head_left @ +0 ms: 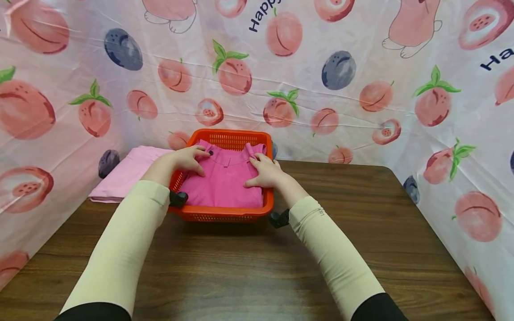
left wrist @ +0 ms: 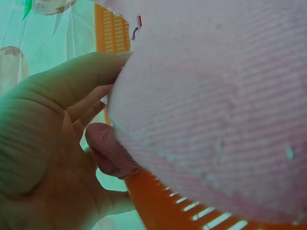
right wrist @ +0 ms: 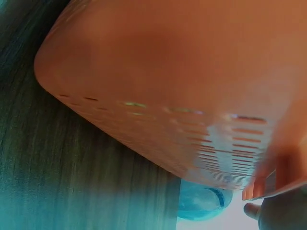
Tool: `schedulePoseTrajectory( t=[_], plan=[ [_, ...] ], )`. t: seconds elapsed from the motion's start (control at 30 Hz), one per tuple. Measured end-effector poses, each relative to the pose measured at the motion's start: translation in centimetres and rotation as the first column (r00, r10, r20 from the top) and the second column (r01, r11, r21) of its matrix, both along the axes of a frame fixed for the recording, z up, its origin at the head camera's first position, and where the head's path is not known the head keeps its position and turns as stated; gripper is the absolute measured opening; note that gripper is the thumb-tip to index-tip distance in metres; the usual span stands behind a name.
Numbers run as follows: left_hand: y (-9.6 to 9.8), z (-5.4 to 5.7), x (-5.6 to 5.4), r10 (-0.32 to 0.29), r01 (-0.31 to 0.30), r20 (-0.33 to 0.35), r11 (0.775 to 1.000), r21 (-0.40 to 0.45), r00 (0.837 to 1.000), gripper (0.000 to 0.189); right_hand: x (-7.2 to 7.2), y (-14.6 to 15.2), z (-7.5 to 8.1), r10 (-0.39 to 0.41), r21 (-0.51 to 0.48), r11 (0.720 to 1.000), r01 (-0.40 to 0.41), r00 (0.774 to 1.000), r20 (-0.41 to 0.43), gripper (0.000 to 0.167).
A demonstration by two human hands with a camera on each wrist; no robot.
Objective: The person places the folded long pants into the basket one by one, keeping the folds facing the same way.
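Observation:
A folded hot-pink pair of pants (head_left: 226, 183), its waistband toward the back with a dark button at the left, lies in an orange plastic basket (head_left: 225, 214). My left hand (head_left: 186, 159) rests at the garment's left side, fingers spread and thumb apart. In the left wrist view, the pants (left wrist: 206, 105) look pale and fill much of the frame beside the left hand (left wrist: 43, 134). At the right side of the pants, my right hand (head_left: 268, 173) touches the cloth with fingers spread. The basket's outer wall (right wrist: 168, 62) hides most of the right hand in the right wrist view.
A folded light-pink cloth (head_left: 132, 171) lies on the brown wooden table (head_left: 341, 232), left of the basket. A fruit-print curtain (head_left: 305, 71) hangs behind and along both sides. Black wrist cameras (head_left: 279, 218) sit close to the basket's front corners.

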State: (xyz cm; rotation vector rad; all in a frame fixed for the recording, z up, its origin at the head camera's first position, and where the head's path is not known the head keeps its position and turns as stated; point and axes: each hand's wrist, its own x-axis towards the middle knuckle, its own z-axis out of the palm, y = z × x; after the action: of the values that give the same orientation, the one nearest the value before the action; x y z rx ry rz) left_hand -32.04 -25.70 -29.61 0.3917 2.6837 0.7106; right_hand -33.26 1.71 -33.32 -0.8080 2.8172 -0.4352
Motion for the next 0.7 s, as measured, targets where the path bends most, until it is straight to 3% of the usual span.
schedulePoseTrajectory(
  t=[0.2, 0.43, 0.57, 0.7],
  plan=[
    [-0.8, -1.0, -1.1, 0.020, -0.020, 0.025, 1.000, 0.023, 1.000, 0.089, 0.0, 0.0, -0.2, -0.004, -0.020, 1.000, 0.005, 1.000, 0.016, 0.094],
    [-1.5, -2.1, -2.5, 0.019, -0.021, -0.041, 0.999, -0.034, 0.999, 0.101, 0.0, -0.2, -0.1, -0.023, -0.105, 0.994, 0.029, 0.998, 0.060, 0.099],
    [-1.1, -2.0, -2.4, 0.016, -0.022, -0.056, 0.993, -0.112, 0.998, 0.113, 0.0, -0.2, 0.0, -0.017, -0.121, 0.992, 0.024, 0.998, 0.056, 0.103],
    [-0.3, -1.3, -1.7, 0.026, -0.038, -0.072, 0.984, -0.176, 0.997, 0.107, -0.3, -0.5, 0.1, -0.044, -0.104, 0.993, 0.049, 0.998, 0.047, 0.107]
  ],
)
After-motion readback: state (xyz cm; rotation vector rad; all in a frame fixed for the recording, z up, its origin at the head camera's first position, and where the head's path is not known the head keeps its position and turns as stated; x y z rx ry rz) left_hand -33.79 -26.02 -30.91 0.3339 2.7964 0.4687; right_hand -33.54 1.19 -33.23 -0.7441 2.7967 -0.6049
